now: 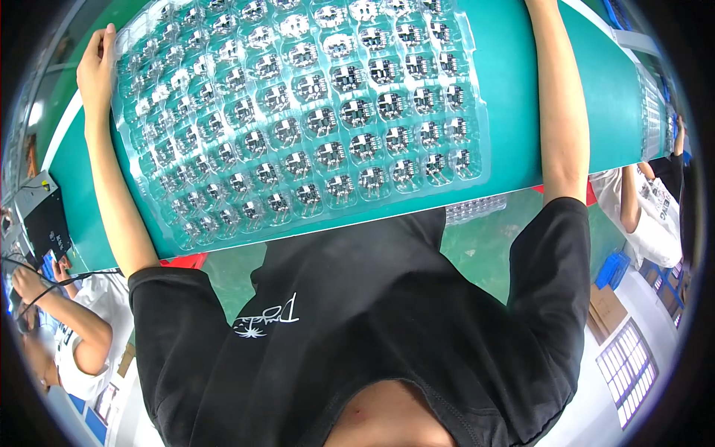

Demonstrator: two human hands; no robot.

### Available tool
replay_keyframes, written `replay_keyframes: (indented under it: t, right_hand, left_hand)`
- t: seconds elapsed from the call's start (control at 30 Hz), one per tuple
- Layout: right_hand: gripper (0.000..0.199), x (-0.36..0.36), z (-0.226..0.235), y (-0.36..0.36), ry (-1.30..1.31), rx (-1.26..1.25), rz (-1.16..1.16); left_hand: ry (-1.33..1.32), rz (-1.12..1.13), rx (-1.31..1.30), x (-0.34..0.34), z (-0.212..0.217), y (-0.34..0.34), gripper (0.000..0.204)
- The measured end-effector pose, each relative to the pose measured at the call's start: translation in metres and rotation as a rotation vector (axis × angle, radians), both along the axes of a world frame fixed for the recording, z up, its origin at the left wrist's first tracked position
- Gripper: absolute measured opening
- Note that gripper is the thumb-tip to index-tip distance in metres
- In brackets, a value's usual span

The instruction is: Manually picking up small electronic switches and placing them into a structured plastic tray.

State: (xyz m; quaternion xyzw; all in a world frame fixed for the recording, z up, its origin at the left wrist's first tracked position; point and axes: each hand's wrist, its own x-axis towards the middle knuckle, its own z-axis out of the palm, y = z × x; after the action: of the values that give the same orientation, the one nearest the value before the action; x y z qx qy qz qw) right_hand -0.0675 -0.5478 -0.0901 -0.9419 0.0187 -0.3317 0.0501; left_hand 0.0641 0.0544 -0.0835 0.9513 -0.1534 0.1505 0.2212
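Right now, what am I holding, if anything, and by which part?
Your left hand is at the left edge of the clear tray, but a grip can't be confirmed; your right hand is out of view.

The light is bright and even. White glare flecks the clear plastic blister tray (pixel 482 141) between ten and twelve o'clock; a barred window (pixel 628 365) glows at four o'clock. Fisheye distortion bows the green tabletop (pixel 508 89), and black vignetting swallows the corners.
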Motion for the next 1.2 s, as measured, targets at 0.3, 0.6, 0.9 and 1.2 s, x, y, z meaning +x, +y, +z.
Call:
replay_keyframes:
  t: [0.3,0.6,0.9,1.2]
  right_hand:
    - [0.026,-0.001,0.001,-0.001,-0.004,0.007,0.001]
    - [0.025,0.002,-0.003,-0.007,-0.01,0.014,0.003]
    - [0.025,-0.003,0.0,-0.007,-0.005,0.011,-0.013]
    - [0.025,-0.01,-0.002,-0.021,-0.071,-0.003,-0.018]
  left_hand:
    - [0.017,0.011,-0.004,-0.001,0.001,-0.003,0.049]
    - [-0.01,-0.02,-0.005,0.0,0.0,-0.001,0.05]
    - [0.033,-0.013,0.015,0.007,0.0,-0.001,0.046]
    - [0.015,-0.051,-0.015,0.014,0.001,-0.005,0.049]
